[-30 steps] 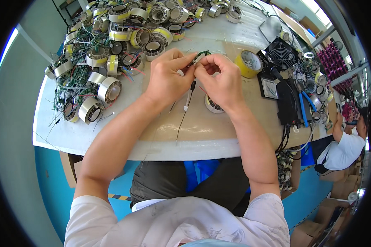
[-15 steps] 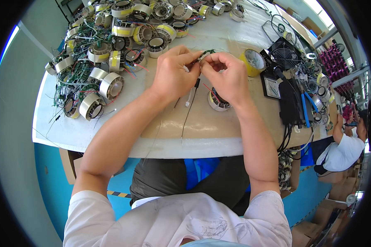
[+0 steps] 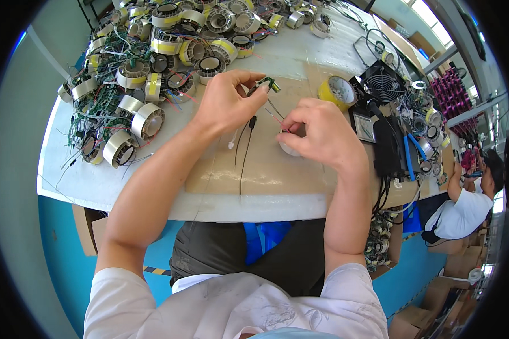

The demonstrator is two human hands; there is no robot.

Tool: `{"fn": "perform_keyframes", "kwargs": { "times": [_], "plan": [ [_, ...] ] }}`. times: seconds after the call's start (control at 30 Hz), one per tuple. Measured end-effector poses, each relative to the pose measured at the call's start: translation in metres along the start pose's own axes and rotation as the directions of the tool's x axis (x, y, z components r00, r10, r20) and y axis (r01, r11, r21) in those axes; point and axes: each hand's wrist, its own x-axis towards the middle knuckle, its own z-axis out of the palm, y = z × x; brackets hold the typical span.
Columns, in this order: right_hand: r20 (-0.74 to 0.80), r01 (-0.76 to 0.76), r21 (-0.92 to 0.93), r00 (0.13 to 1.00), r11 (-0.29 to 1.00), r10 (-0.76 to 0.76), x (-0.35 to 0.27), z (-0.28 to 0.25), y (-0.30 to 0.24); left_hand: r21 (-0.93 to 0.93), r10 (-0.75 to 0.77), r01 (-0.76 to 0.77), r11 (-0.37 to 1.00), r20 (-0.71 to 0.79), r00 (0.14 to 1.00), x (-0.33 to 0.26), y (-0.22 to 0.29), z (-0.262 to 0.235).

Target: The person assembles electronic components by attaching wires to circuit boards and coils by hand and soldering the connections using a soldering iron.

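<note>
Green circuit board (image 3: 270, 85) pinched in left hand (image 3: 227, 104); right hand (image 3: 322, 135) nearby grips its thin wires (image 3: 274, 114)

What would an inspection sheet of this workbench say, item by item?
Surface: white table with a brown mat.
Job's things: small green part pinched by left hand; thin wires run to right hand.
Clutter: pile of wound coils, yellow tape roll, black fan, small meter.
Grippers: both hands closed, pinching.
Cables: black leads on the mat.
Surroundings: another person seated at right.
</note>
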Motion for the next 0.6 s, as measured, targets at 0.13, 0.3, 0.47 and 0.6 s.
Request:
{"fn": "perform_keyframes", "kwargs": {
  "times": [0.13,0.3,0.47,0.6],
  "plan": [
    [-0.167,0.038,-0.003,0.985,0.999,-0.038,0.002,-0.008,0.004,0.095,0.106,-0.092,0.991,-0.155,0.982,0.007,-0.003,0.001],
    [-0.316,0.101,0.157,0.948,0.982,-0.047,0.011,0.002,0.033,0.137,0.352,-0.326,0.936,-0.272,0.896,0.012,-0.005,0.001],
    [-0.327,0.108,0.267,0.945,0.957,-0.016,0.018,0.014,0.036,0.298,0.481,-0.412,0.861,-0.216,0.85,0.005,-0.007,0.003],
    [-0.307,0.057,0.321,0.951,0.945,0.047,0.013,0.01,0.034,0.291,0.542,-0.48,0.827,-0.191,0.818,0.007,-0.001,0.014]
  ]
}}
